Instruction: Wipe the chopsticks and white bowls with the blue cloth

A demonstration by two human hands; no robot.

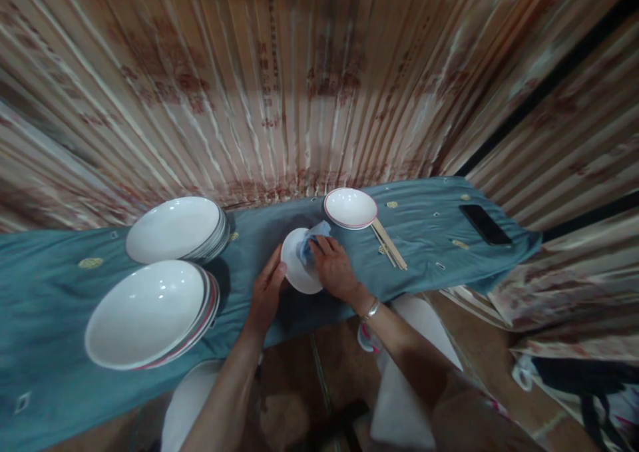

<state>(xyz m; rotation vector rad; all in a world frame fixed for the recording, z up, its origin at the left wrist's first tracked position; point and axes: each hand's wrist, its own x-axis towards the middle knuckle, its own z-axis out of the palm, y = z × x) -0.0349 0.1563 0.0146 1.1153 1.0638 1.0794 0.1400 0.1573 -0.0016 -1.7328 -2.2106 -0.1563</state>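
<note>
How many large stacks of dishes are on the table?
2: the back stack and, nearer you, the front stack, both left of the small dish being wiped. Others may be out of view.

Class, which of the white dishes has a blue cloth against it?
The small dish between the left hand and right hand, which holds the cloth on it; neither hand touches the other dishes.
</note>
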